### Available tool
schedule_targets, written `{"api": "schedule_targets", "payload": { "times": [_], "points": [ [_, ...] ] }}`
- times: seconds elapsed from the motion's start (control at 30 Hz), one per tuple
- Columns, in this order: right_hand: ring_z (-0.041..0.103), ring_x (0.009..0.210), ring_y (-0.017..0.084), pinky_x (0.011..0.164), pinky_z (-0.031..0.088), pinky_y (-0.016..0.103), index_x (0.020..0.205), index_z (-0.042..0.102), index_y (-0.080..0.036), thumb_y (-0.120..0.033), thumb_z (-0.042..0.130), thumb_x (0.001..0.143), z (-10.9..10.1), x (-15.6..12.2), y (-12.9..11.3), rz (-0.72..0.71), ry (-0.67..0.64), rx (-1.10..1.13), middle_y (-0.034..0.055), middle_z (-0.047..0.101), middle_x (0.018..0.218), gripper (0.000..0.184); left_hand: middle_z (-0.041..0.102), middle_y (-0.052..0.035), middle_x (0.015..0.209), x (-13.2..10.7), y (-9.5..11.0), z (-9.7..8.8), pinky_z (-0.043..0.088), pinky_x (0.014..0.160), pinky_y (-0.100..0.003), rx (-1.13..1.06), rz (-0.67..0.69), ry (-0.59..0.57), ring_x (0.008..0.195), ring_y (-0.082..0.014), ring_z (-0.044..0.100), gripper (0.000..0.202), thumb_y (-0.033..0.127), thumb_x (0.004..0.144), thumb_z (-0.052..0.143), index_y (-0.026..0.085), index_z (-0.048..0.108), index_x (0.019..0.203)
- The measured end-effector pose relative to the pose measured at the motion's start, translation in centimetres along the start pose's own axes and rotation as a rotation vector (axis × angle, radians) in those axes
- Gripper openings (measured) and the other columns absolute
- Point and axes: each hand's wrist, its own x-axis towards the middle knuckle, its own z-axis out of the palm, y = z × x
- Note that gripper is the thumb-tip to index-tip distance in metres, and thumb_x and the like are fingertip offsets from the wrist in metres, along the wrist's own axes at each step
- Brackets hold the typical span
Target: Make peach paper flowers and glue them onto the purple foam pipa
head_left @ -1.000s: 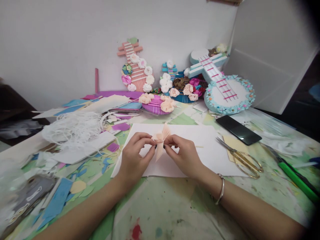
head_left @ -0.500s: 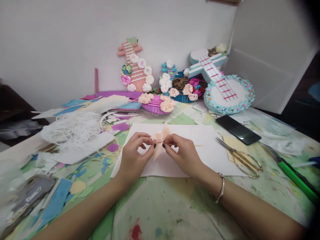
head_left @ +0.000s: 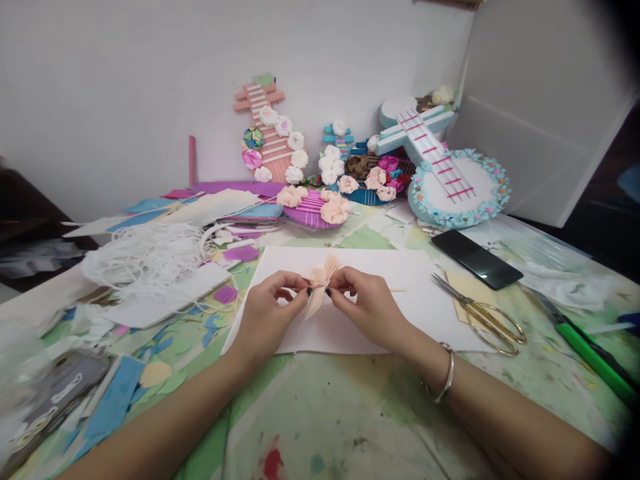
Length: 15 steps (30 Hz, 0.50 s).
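Peach paper [head_left: 318, 277] — pinched in both hands [head_left: 270, 312], over white sheet [head_left: 425, 317], scissors [head_left: 472, 307] well apart, at right edge

Pleated peach paper [head_left: 323, 276], gathered at its middle, flares out over a white sheet [head_left: 425, 323].

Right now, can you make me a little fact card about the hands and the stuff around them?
Left hand: pinching peach paper
Right hand: pinching the same paper
Under the hands: white sheet
On the right: gold-handled scissors, black phone
On the left: tangled white string
At the back: pink lute-shaped craft, light-blue lute-shaped craft
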Motion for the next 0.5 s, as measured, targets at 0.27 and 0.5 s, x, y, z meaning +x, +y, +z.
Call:
{"api": "schedule_targets", "payload": {
  "times": [0.27,0.5],
  "points": [
    [0.055,0.065,0.011,0.060,0.040,0.022,0.077,0.057,-0.017,-0.012,0.053,0.080,-0.46,0.30,0.22,0.042,-0.077,-0.004,-0.0007,0.063,0.072,0.008,0.064,-0.0026,0.089,0.17,-0.13,0.09,0.044,0.066,-0.026,0.001,-0.042,0.007,0.076,-0.0141,0.058,0.007,0.024,0.071,0.064,0.017,0.064,0.069],
    [0.055,0.062,0.011,0.059,0.038,0.022,0.076,0.056,-0.017,-0.011,0.053,0.079,-0.78,0.41,0.10,0.063,-0.128,-0.022,-0.0003,0.063,0.070,0.007,0.064,-0.0018,0.081,0.18,-0.22,-0.08,0.043,0.070,-0.028,-0.001,-0.071,-0.046,0.074,-0.0150,0.056,0.007,0.025,0.072,0.063,0.018,0.062,0.072]
  ]
}}
